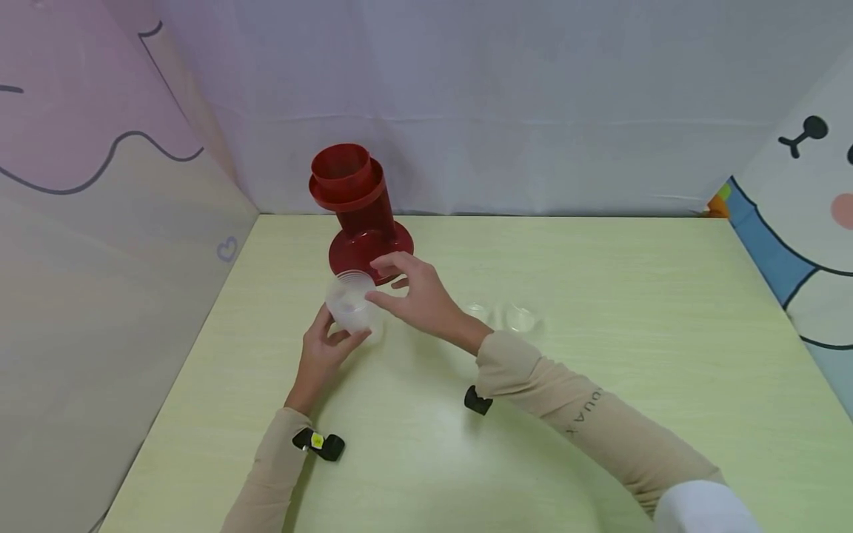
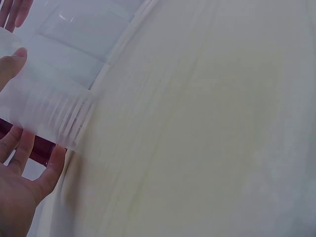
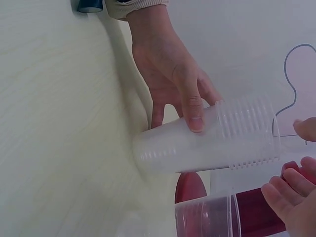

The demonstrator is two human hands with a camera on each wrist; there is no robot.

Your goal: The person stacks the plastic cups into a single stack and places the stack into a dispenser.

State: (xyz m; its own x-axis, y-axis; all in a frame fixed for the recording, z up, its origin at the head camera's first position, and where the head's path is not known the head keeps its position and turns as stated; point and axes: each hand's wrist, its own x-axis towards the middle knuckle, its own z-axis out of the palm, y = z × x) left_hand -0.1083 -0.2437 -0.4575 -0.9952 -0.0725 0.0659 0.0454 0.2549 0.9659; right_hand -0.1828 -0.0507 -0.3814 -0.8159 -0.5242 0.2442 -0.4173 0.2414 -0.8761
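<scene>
My left hand (image 1: 324, 355) grips a stack of nested clear plastic cups (image 1: 352, 303) from below and the side. In the right wrist view, the left thumb lies along the wall of the stack (image 3: 197, 143), with several rims bunched at its mouth end. My right hand (image 1: 420, 295) hovers by the stack's mouth, thumb and fingers spread apart with nothing between them. The right thumb overlaps the rim in the head view; the right wrist view shows a gap between that hand (image 3: 298, 197) and the rims.
Just behind the hands stands a red hollow cylinder (image 1: 366, 211) with a collar and a wide round base. Two clear cups (image 1: 521, 318) sit on the pale table (image 1: 633, 296) beyond my right forearm. A printed cloth wall (image 1: 500, 111) borders the table's back and sides.
</scene>
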